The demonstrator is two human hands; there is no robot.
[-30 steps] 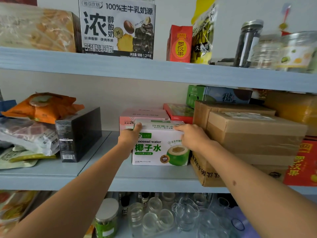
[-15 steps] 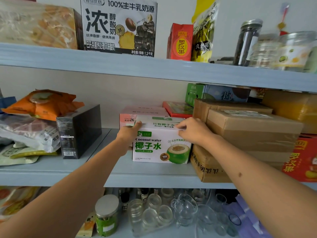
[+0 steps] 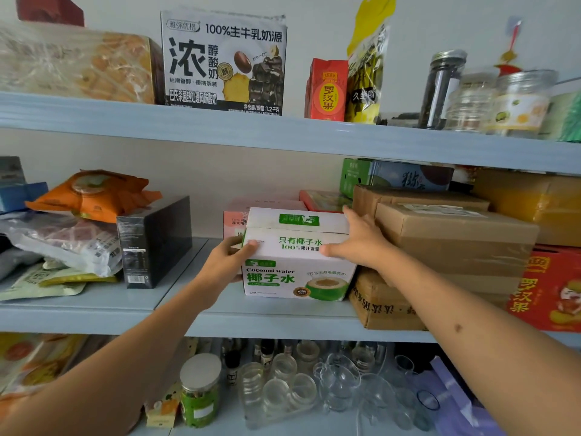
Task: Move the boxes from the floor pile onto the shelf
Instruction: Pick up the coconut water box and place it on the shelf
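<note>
The white carton [image 3: 297,259] reads "Coconut water" and "100%". Above it on the upper shelf [image 3: 283,133], the milk box [image 3: 223,62] reads "100%" and "1.2".

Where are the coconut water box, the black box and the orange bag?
coconut water box [image 3: 283,275]: head view, front face.
black box [image 3: 138,250]: head view, front face.
orange bag [image 3: 94,193]: head view, top side.
</note>
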